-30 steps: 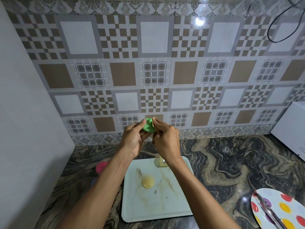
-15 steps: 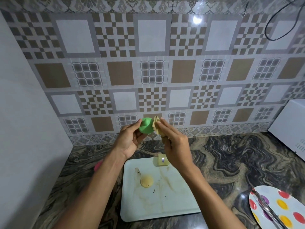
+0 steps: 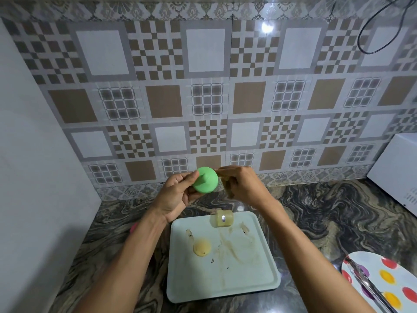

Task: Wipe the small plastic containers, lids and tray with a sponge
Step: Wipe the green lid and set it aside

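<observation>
My left hand (image 3: 174, 195) holds a round green lid (image 3: 205, 179) up in front of the tiled wall, thumb and fingers on its edge. My right hand (image 3: 244, 186) grips a pale yellow sponge (image 3: 226, 184) right beside the lid, touching its right rim. Below lies a pale tray (image 3: 225, 283) smeared with yellowish streaks. On it sit a small yellowish round lid (image 3: 202, 246) and, at the far edge, a small clear container (image 3: 224, 218) lying on its side.
A pink object (image 3: 133, 227) peeks out behind my left forearm on the marbled counter (image 3: 316, 213). A dotted plate (image 3: 383, 281) with metal tongs sits at the lower right. A white appliance (image 3: 397, 172) stands at the right, a grey wall at the left.
The green lid has turned in my left hand so its round face now shows. My right hand with the sponge has shifted slightly right of it.
</observation>
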